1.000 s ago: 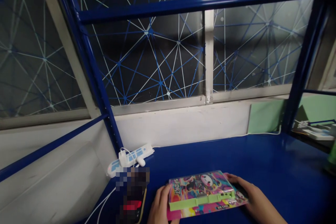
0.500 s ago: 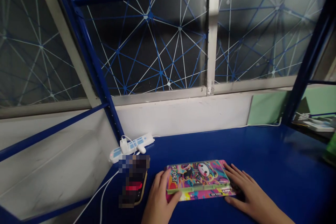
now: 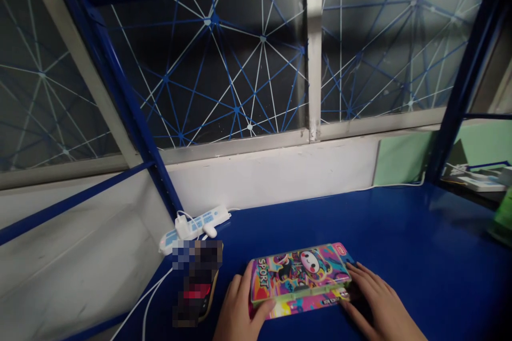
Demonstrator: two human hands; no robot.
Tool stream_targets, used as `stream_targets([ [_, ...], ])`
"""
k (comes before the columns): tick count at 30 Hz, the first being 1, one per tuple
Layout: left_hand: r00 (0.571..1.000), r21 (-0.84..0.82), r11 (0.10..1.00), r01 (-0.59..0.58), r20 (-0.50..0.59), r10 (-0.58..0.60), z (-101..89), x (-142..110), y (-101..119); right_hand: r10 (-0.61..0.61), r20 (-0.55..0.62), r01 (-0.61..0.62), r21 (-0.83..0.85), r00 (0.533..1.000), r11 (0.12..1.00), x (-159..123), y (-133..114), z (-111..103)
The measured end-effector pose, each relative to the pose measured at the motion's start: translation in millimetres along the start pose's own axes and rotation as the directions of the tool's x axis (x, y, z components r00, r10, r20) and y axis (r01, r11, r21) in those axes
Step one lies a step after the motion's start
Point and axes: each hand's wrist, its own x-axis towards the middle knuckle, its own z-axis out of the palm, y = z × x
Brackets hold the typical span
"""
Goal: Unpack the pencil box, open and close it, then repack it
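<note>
While the left hand [image 3: 240, 306] touches the pencil box [image 3: 300, 272], a phone [image 3: 202, 287] lies nearby.

We keep both wrists well in from the desk's [image 3: 400, 234] back edge, left hand [image 3: 240, 303] and right hand [image 3: 376, 298] apart, fingers angled towards that edge, thumbs spread inward.
</note>
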Motion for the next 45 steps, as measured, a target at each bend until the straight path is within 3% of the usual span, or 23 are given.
stream_targets([
  [4,0.998,0.042,0.999,0.004,0.055,-0.006,-0.3,-2,3,0.001,0.001,-0.001,0.039,1.0,0.999,2,-13,-12],
  [8,1.0,0.02,1.0,0.0,0.004,0.0,-0.4,-5,7,0.014,0.051,-0.017,0.054,0.999,0.998,2,-17,-20],
  [18,0.999,0.203,0.979,-0.031,0.016,0.029,-0.4,-5,18,0.019,-0.005,-0.019,0.054,1.0,0.998,-2,-19,-15],
  [26,0.995,0.217,0.971,-0.103,0.039,0.097,-3.5,-11,20,0.066,-0.002,-0.066,0.006,0.998,0.998,1,-21,-13],
  [34,0.995,0.181,0.979,-0.097,0.04,0.091,-5.0,-9,20,0.074,-0.007,-0.074,-0.038,0.997,0.997,1,-17,-10],
  [40,0.995,0.118,0.988,-0.103,0.017,0.102,-5.0,-12,17,0.0,-0.049,0.001,0.017,0.999,1.0,0,-12,-9],
  [45,0.99,0.045,0.994,-0.103,-0.088,0.107,-4.7,-13,11,-0.002,-0.089,0.012,0.118,0.996,0.993,-2,-4,-3],
])
